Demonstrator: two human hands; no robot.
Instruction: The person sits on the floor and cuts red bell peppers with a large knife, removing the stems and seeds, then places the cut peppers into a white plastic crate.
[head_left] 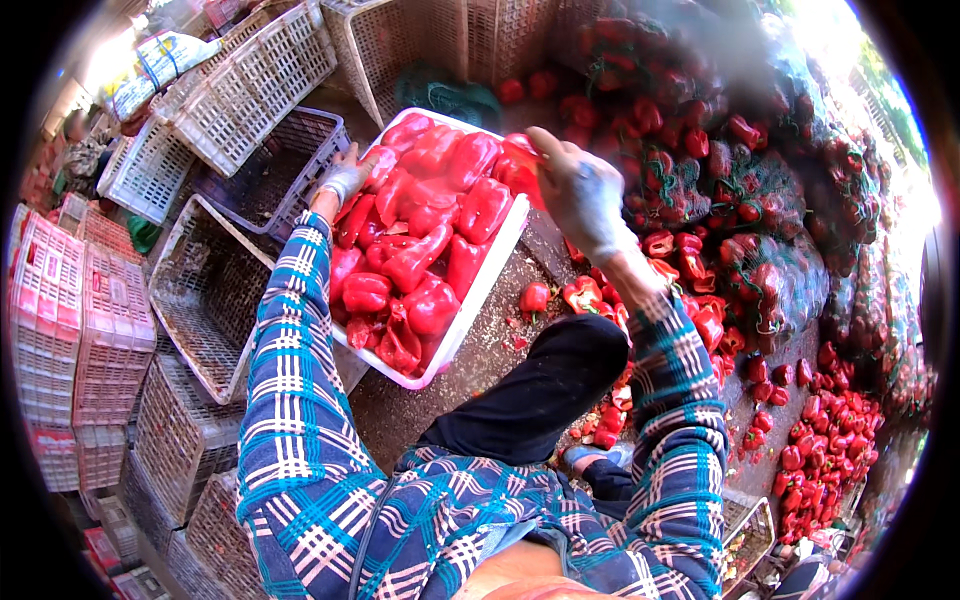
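A white plastic crate [455, 352] heaped with glossy red bell peppers [418, 262] stands tilted before me. My left hand [343, 180], in a pale, stained glove, is closed over the crate's left rim, its fingertips beside the peppers. At the far right corner my right hand [585, 195], gloved the same way, is curled against a red bell pepper [518, 170] that overlaps the rim. Its palm and most of its fingers are hidden from view.
Empty plastic crates [215, 295] and stacked crates [75, 330] fill the left side. Netted sacks of peppers [770, 285] pile up at right. Loose red peppers [825, 455] lie on the floor, some near my knee [575, 360]. More crates [400, 50] stand at the back.
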